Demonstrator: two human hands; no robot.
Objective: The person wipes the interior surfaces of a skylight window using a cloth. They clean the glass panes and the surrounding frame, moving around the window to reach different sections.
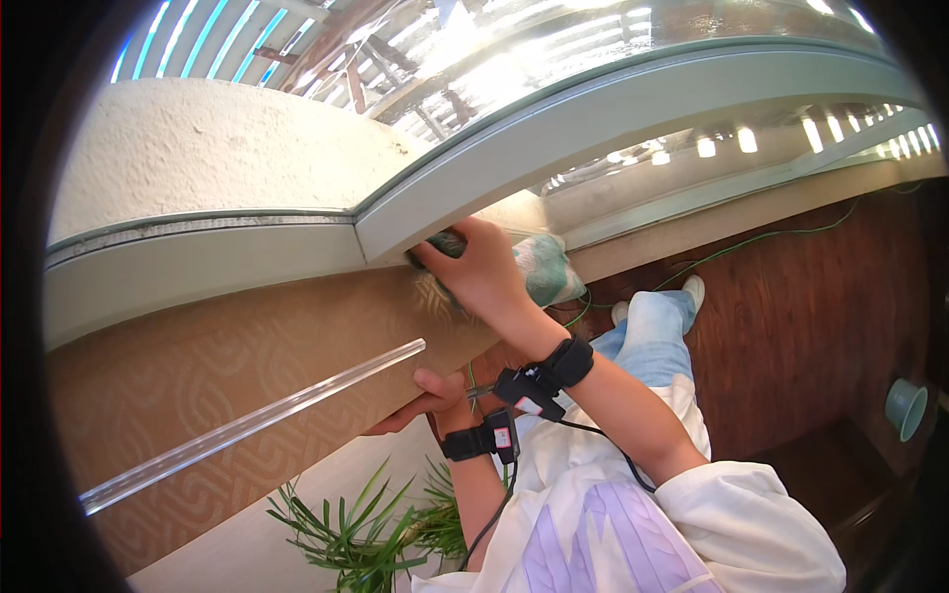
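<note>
My right hand [482, 267] is up at the lower corner of a pale window frame [519, 148]. Its thumb and fingers grip a dark green cloth [447, 244], partly hidden by the hand and the frame. Lower down, my left hand [437, 393] holds the edge of a brown patterned curtain [259, 370], thumb on the near face and the other fingers mostly hidden. The curtain hangs below the frame. A clear plastic rod [259, 422] slants across in front of it, its tip short of my left hand.
A white and green fabric bundle [549, 270] lies behind my right wrist. A green cable [749, 241] runs over the dark wood floor [801, 311]. A leafy plant [356, 526] stands near my left forearm. At the right is a pale green bucket [906, 409].
</note>
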